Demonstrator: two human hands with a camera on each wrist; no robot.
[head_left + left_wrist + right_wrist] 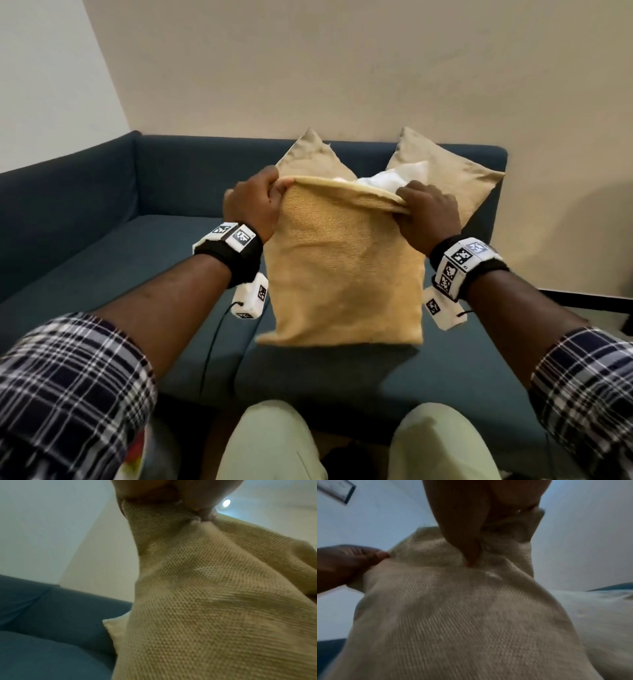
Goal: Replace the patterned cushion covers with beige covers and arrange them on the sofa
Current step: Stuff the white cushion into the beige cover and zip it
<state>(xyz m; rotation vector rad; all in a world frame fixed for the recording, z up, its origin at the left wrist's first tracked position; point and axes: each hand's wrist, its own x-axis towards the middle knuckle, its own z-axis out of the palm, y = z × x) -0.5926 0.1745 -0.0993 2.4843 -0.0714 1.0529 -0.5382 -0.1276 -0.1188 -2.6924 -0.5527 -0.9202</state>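
Note:
A cushion in a woven beige cover (346, 274) stands upright on the blue sofa seat (137, 260), its open end up. White filling (394, 178) bulges out of the opening at the right. My left hand (257, 202) grips the cover's top left corner, bunching the fabric (171, 520). My right hand (424, 212) pinches the rim at the top right, thumb pressed into the cloth (471, 555). Two more beige cushions (308, 157) (452, 174) lean against the sofa back behind it.
The sofa's left armrest (61, 192) and long seat stretch away to the left. My knees in pale trousers (274, 442) are close to the seat's front edge. Plain walls rise behind; a dark skirting strip (589, 301) runs at the right.

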